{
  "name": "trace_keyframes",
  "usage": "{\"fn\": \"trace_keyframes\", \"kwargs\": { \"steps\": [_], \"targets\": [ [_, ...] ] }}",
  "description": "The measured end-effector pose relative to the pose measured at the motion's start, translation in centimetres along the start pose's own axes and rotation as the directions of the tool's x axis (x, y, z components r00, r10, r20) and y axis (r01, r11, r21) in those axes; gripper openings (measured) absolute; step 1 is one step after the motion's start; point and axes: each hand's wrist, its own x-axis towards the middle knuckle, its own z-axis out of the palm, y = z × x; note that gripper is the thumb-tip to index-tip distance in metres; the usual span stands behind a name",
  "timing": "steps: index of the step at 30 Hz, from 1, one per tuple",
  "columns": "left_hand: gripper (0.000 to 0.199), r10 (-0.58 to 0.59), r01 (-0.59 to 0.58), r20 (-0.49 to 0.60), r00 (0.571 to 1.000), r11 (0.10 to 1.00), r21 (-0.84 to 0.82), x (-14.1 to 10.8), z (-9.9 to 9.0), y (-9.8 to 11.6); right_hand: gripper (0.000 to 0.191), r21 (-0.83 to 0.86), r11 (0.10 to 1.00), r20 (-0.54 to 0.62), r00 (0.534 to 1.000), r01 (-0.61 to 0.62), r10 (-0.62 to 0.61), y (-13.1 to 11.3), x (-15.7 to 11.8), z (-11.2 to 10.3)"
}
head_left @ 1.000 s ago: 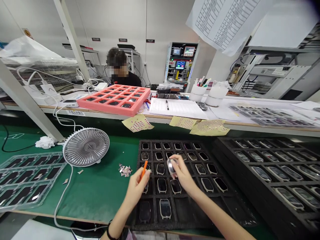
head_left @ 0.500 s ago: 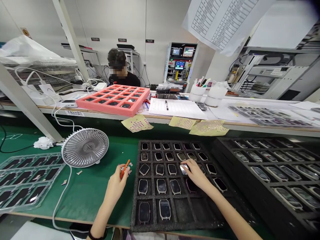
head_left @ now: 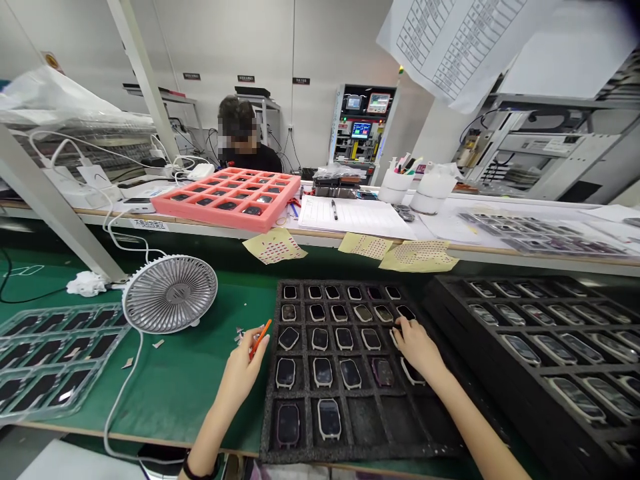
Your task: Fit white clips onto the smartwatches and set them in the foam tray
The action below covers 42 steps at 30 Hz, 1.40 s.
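smartwatch bodies (head_left: 323, 372) sat in rows in the cells of a black foam tray (head_left: 373, 423), which lay on a green mat (head_left: 185, 387) directly in front of the person. the left hand (head_left: 241, 380) pinched an orange stick (head_left: 261, 338) between thumb and fingers at the tray's left edge, just beside a small heap of foil scraps (head_left: 241, 335). the right hand (head_left: 417, 348) was over the right side of the tray, its fingers curled down among the watch bodies; whether it pinched anything could not be told, as the fingers hid what lay beneath them. left of the tray, a grey desk fan (head_left: 170, 294) stood beside a clear plastic tray (head_left: 60, 353), and a white cable (head_left: 117, 393) ran across the mat. right of it lay a second black foam tray (head_left: 530, 313) of larger units. beyond the mat, yellow sheets (head_left: 274, 245) hung from the edge of a raised counter (head_left: 90, 213) carrying a pink foam tray (head_left: 225, 200) and a ruled pad (head_left: 350, 218). a co-worker (head_left: 240, 133) sat behind the counter.
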Motion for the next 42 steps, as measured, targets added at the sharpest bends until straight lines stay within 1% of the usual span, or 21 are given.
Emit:
{"fn": "trace_keyframes", "kwargs": {
  "steps": [6, 8, 11, 13, 15, 18, 20, 21, 22, 23, 25, 26, 27, 28, 30, 33, 37, 40, 42],
  "targets": [
    [0.039, 0.016, -0.016, -0.011, 1.000, 1.000, 0.006, -0.2, 0.1, 0.0, 0.024, -0.087, 0.995, 0.088, 0.996, 0.040, -0.033, -0.6, 0.0, -0.4],
    [0.038, 0.024, -0.024, -0.001, 1.000, 1.000, -0.002, -0.3, 0.2, -0.1, 0.024, -0.055, 0.998, 0.112, 0.993, 0.035, -0.028, -0.5, 0.2, -0.3],
    [0.037, 0.031, -0.031, 0.006, 1.000, 0.999, -0.013, -0.4, 0.2, 0.0, 0.021, 0.154, 0.988, 0.141, 0.988, 0.032, -0.054, 0.6, 0.8, 0.2],
    [0.037, 0.029, -0.028, 0.015, 0.999, 0.999, -0.029, -0.5, 0.2, 0.1, 0.023, 0.315, 0.948, 0.148, 0.985, 0.033, -0.083, 1.6, 1.3, 0.7],
    [0.038, 0.030, -0.029, 0.036, 0.999, 0.999, -0.045, -0.6, 0.3, 0.3, 0.024, 0.460, 0.888, 0.140, 0.985, 0.022, -0.097, 2.6, 1.6, 1.1],
    [0.039, 0.055, -0.048, 0.088, 0.995, 0.996, -0.077, -0.8, 0.8, 0.8, 0.025, 0.673, 0.739, 0.103, 0.986, 0.029, -0.133, 3.2, 1.5, 1.2],
    [0.039, 0.081, -0.067, 0.124, 0.989, 0.991, -0.117, -0.9, 1.4, 1.4, 0.027, 0.796, 0.605, 0.085, 0.988, 0.012, -0.132, 2.5, 1.0, 0.5],
    [0.040, 0.095, -0.073, 0.149, 0.984, 0.986, -0.149, -1.1, 1.8, 1.8, 0.029, 0.853, 0.522, 0.085, 0.989, -0.010, -0.118, 1.8, 0.7, -0.1],
    [0.041, 0.109, -0.074, 0.183, 0.977, 0.979, -0.189, -1.2, 2.2, 2.4, 0.031, 0.905, 0.422, 0.097, 0.991, -0.048, -0.096, 0.8, 0.3, -0.9],
    [0.042, 0.127, -0.072, 0.225, 0.966, 0.969, -0.238, -1.4, 2.6, 3.0, 0.032, 0.950, 0.299, 0.122, 0.989, -0.093, -0.079, -0.3, -0.1, -1.7],
    [0.043, 0.184, -0.061, 0.326, 0.927, 0.934, -0.353, -1.7, 3.7, 4.6, 0.031, 0.988, 0.000, 0.152, 0.982, -0.153, -0.110, -3.2, -1.2, -3.5],
    [0.042, 0.217, -0.050, 0.375, 0.901, 0.912, -0.407, -1.9, 4.2, 5.5, 0.029, 0.973, -0.148, 0.156, 0.978, -0.176, -0.138, -4.8, -1.6, -4.3],
    [0.040, 0.247, -0.038, 0.413, 0.876, 0.891, -0.453, -1.9, 4.8, 6.3, 0.027, 0.940, -0.270, 0.162, 0.971, -0.207, -0.178, -6.4, -2.1, -5.1],
    [0.038, 0.272, -0.025, 0.439, 0.857, 0.871, -0.491, -2.0, 5.4, 7.1, 0.026, 0.905, -0.351, 0.169, 0.960, -0.240, -0.221, -7.8, -2.5, -5.7],
    [0.037, 0.296, -0.003, 0.451, 0.842, 0.838, -0.545, -1.9, 6.3, 8.2, 0.022, 0.849, -0.436, 0.181, 0.940, -0.298, -0.288, -10.2, -3.0, -6.8],
    [0.038, 0.292, 0.016, 0.425, 0.857, 0.809, -0.588, -1.6, 6.9, 8.8, 0.022, 0.819, -0.476, 0.190, 0.935, -0.320, -0.300, -12.2, -3.2, -7.7],
    [0.040, 0.263, 0.055, 0.420, 0.869, 0.792, -0.609, -1.6, 6.8, 8.8, 0.024, 0.817, -0.487, 0.176, 0.938, -0.308, -0.299, -12.9, -3.1, -8.2],
    [0.041, 0.245, 0.072, 0.403, 0.882, 0.774, -0.629, -1.7, 6.7, 8.7, 0.024, 0.806, -0.500, 0.170, 0.933, -0.316, -0.316, -12.9, -3.0, -8.2],
    [0.041, 0.238, 0.078, 0.405, 0.883, 0.775, -0.627, -1.6, 6.6, 8.7, 0.025, 0.807, -0.497, 0.171, 0.931, -0.320, -0.322, -13.0, -3.0, -8.1]
  ]
}}
